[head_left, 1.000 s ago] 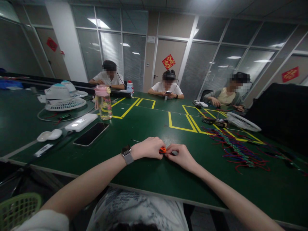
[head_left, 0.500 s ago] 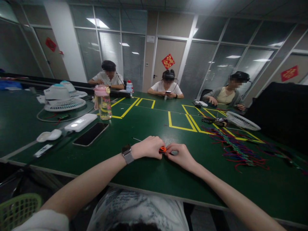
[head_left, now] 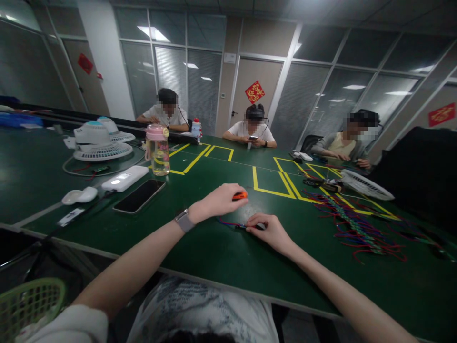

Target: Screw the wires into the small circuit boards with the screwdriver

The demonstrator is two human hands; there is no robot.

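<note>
My left hand (head_left: pixel 218 200), with a grey watch on its wrist, is raised a little above the green table (head_left: pixel 221 257) and pinches a small orange object (head_left: pixel 240 195) in its fingertips. My right hand (head_left: pixel 268 230) rests on the table just to the right and nearer me. Its fingers press down the end of a short red and blue cord (head_left: pixel 232 223) that lies on the table between the two hands. What the orange object is cannot be made out.
A black phone (head_left: pixel 139 196), a white power bank (head_left: pixel 124 178), a white mouse-like case (head_left: pixel 79 195), a pink-lidded bottle (head_left: pixel 157 150) and two white fans (head_left: pixel 100 143) stand at left. A heap of coloured cords (head_left: pixel 352 224) lies at right. Three people sit across the table.
My left hand has lifted away from my right hand, up and back, taking the orange object with it. The red and blue cord now shows on the table between them.
</note>
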